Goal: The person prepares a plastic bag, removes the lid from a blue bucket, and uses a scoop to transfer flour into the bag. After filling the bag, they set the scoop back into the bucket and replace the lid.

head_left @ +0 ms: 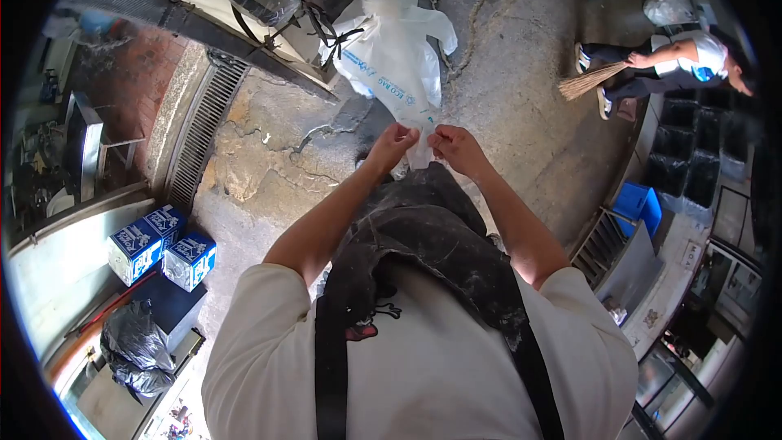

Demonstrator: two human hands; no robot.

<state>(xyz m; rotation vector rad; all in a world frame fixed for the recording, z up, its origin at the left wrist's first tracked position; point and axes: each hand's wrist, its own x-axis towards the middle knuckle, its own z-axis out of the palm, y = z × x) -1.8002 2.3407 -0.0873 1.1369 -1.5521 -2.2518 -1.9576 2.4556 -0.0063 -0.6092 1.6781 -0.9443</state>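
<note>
The left hand (393,147) and right hand (456,149) are held close together, a little apart, just beyond the dark apron (440,228), elbows bent. Their fingers are closed, pinching the near end of the white plastic bag (395,73), which extends ahead of them.

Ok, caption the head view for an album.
Left hand and right hand pinch a translucent white plastic bag with blue lettering.
</note>
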